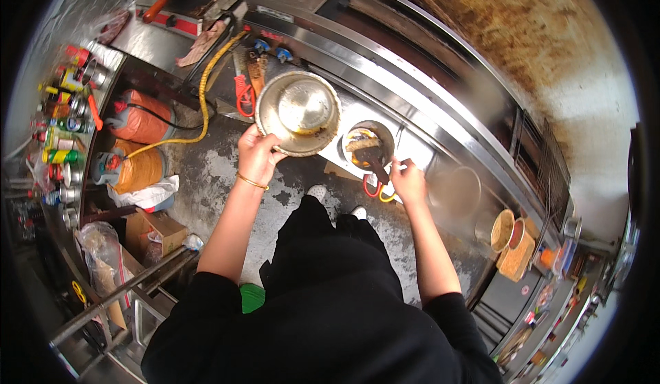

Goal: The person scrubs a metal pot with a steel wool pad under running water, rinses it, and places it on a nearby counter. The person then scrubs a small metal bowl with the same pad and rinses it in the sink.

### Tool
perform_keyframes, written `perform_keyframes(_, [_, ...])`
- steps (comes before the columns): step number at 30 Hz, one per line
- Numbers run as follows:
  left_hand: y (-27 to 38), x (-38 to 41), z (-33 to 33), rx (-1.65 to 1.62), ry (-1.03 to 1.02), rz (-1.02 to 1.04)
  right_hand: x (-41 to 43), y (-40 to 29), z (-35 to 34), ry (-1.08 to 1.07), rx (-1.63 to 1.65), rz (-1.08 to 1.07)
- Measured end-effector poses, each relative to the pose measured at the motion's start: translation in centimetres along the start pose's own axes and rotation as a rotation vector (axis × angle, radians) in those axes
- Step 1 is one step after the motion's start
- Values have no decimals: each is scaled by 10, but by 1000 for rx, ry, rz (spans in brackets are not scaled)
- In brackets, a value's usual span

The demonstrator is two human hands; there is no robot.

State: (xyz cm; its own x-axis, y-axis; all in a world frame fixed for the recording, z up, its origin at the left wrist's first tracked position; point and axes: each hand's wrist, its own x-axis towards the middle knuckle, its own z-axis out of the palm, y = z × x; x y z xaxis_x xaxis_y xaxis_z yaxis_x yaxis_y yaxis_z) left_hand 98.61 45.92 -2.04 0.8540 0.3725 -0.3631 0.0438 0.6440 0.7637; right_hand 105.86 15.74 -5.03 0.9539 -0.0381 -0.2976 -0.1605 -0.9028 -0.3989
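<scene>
My left hand (258, 154) grips the rim of a round metal basin (299, 98), tilted so that its stained inside faces me. A little oily brown residue shows low in the basin. My right hand (410, 180) is at the near right rim of a metal pot (390, 136), its fingers bent; whether they pinch the rim is unclear. A dark brush (370, 156) with a pale edge leans inside the pot, above something yellow. Red and yellow looped handles (372, 187) stick out below the pot, partly hidden by it.
A steel oven or grill (381, 69) runs along the far side. Red-handled scissors (243, 92) hang left of the basin. A yellow hose (205, 90) leads to an orange gas cylinder (135, 165). Bottles (67, 126) crowd the left shelf. A metal frame (118, 296) stands lower left.
</scene>
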Motion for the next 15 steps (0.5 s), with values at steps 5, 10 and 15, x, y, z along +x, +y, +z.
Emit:
perform_keyframes(5, [-2,-8,-4,-67,-5,24,42,54,29,-167,664,307])
perform_keyframes(10, [10,-39,-25,-33,123,54,55,38,34,-414,787,303])
perform_keyframes(15, [5,-91,-31,-13,366,121,61,39,62,-251,899,230])
